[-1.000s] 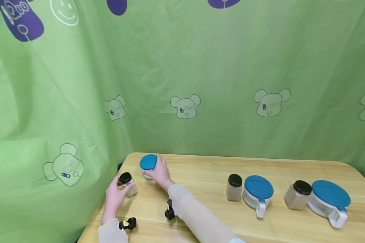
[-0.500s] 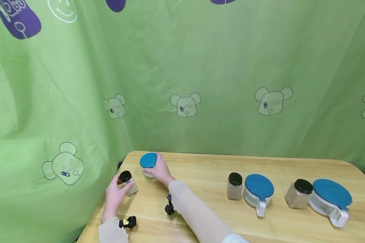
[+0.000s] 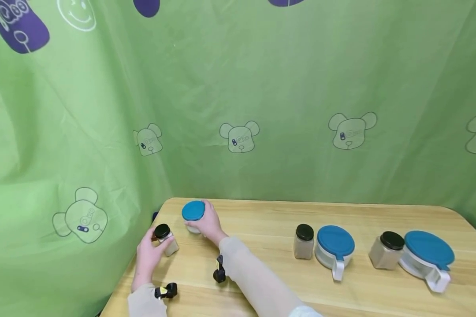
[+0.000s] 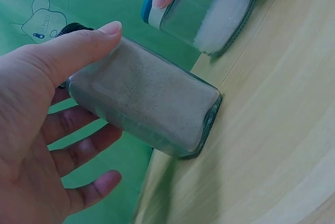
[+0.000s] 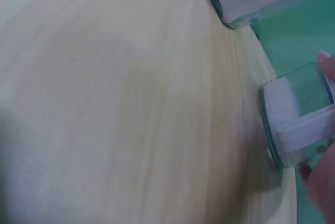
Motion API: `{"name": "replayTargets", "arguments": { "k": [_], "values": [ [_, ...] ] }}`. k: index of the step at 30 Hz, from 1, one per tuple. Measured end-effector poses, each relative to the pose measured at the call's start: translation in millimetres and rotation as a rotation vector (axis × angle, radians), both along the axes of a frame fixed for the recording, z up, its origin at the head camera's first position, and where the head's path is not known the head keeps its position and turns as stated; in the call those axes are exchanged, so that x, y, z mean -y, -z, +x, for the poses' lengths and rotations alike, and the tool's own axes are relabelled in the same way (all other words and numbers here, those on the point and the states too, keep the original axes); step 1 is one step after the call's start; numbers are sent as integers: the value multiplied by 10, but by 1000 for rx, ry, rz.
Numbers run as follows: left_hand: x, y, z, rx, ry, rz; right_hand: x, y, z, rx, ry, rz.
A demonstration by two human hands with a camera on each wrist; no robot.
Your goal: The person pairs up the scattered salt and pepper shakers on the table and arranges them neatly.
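Note:
My left hand [image 3: 147, 256] grips a square glass spice jar [image 4: 146, 96] with a black screw lid, thumb on one side and fingers round the other. Pale grey-brown powder fills the jar, whose base is right at the tabletop. Farther back, my right hand [image 3: 209, 223] holds a small glass seasoning jar [image 3: 193, 211] by its upper part. This one has a round blue lid, a white handle and white granules inside, seen through the glass in both wrist views. The two jars stand a short distance apart near the table's left edge.
On the right of the wooden table [image 3: 258, 246] stand two more black-lidded spice jars, one left [image 3: 303, 242] and one right [image 3: 386, 251]. Beside each is a blue-lidded handled jar, a smaller one [image 3: 335, 242] and a larger one [image 3: 428, 251]. A green curtain [image 3: 285, 176] hangs behind.
Both hands keep their holds and the jars stay where they are. Only the head view shifts slightly.

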State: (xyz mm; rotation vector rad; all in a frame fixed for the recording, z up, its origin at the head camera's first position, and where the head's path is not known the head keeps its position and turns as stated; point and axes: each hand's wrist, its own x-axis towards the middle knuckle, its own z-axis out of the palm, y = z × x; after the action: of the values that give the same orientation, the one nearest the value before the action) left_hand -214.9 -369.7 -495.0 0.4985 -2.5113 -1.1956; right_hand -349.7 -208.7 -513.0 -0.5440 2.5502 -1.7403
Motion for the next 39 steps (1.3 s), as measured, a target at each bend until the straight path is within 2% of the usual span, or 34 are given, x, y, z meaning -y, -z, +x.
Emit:
{"name": "replayTargets", "arguments": {
  "k": [8,17,27,39],
  "values": [
    [-14,-35,54,18,-31,-24,-22,3,100,-2,18,-8],
    [-49,-55,34,6,-57,-89,-61,13,149,-24,29,1],
    [-73,-76,30,5,-62,-59,-141,-26,247,-16,85,-19],
    [-109,-63,-1,-38,-55,-110,-252,-81,354,-31,146,-42]
  ]
}}
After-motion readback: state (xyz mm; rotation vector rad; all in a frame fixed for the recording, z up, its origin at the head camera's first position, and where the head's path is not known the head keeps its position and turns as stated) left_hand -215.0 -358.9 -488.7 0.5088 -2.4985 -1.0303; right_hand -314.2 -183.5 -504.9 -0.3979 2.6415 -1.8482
